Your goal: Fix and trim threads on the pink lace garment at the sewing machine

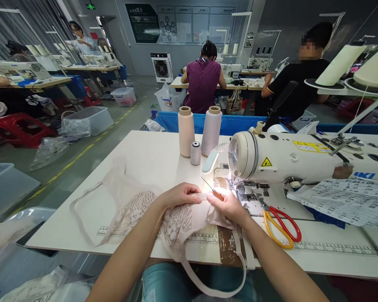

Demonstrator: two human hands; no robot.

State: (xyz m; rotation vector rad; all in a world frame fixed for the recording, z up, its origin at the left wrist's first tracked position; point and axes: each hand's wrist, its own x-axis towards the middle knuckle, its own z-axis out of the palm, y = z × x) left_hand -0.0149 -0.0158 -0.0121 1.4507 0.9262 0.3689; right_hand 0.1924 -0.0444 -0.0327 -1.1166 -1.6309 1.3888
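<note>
A pale pink lace bra (179,222) lies across the sewing table, one strap hanging over the front edge. My left hand (184,195) pinches the bra's upper edge between thumb and fingers. Close beside it, my right hand (228,205) grips the same edge and also holds an awl (217,194) with an orange-brown handle, its thin metal tip pointing up and left. Just right of my right hand is the lit needle area of a white sewing machine (271,155). Scissors (282,228) with red and yellow handles lie right of my right forearm.
Two large thread cones (185,132) and a small grey spool (195,153) stand behind my hands. A printed paper (337,199) drapes below the machine arm. Rulers run along the front of the table (145,147). Plastic bins (91,119) and several people at other machines are beyond.
</note>
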